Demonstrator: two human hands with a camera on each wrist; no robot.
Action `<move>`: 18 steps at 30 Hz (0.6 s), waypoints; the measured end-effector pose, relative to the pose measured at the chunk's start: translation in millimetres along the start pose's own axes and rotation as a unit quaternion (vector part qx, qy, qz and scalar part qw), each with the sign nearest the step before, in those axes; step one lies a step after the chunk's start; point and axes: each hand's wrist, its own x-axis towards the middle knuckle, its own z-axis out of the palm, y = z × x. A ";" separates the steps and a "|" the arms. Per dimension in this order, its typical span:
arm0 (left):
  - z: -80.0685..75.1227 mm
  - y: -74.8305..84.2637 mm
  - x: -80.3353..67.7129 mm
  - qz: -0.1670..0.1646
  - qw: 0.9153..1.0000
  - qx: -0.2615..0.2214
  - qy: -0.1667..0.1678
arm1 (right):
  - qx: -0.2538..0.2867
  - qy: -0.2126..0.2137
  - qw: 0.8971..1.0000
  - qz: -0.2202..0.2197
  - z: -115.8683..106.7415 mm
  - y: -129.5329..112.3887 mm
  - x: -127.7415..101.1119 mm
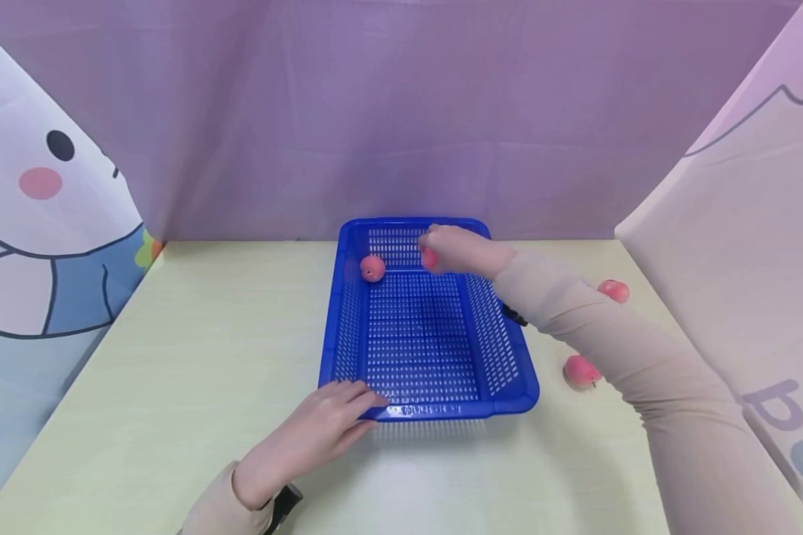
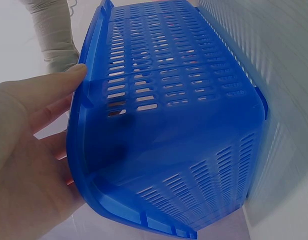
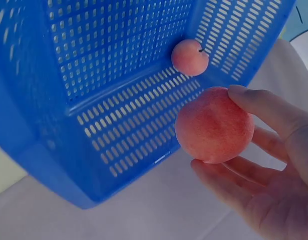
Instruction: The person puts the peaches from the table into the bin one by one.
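Observation:
A blue plastic basket (image 1: 421, 409) with slotted walls stands on the table. My left hand (image 1: 331, 416) grips its near-left rim; in the left wrist view the thumb (image 2: 53, 87) lies on the outer side and the fingers go behind the rim. Over the far end of the basket, my right hand (image 1: 458, 249) pinches a pink-red peach (image 3: 214, 125) between thumb and fingertips. Another peach (image 1: 372, 269) lies inside, in the far left corner, its short dark stem showing in the right wrist view.
Two more peaches lie on the table right of the basket: one peach (image 1: 581, 371) nearer, partly behind the right sleeve, another peach (image 1: 614, 290) farther back. A purple cloth (image 1: 388, 119) hangs behind the table (image 1: 241, 334), and printed cloths flank both sides.

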 end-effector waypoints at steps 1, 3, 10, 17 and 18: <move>0.0 0.0 0.0 0.000 1.000 0.000 0.000 | 0.004 -0.005 1.000 0.004 0.7 -1.7 1.1; -0.1 0.0 0.1 0.001 1.000 0.000 0.001 | 0.008 -0.008 1.000 0.005 2.6 -4.2 3.7; -0.5 -0.1 -0.1 0.001 1.000 -0.001 0.000 | 0.035 0.002 0.999 -0.007 8.8 -11.7 12.9; -0.4 -0.5 -0.1 0.005 1.000 0.003 0.002 | 0.060 0.016 0.998 -0.006 14.6 -16.8 24.1; -0.4 -0.6 -0.2 0.005 1.000 0.004 0.003 | 0.063 0.021 0.998 -0.010 16.0 -17.0 26.1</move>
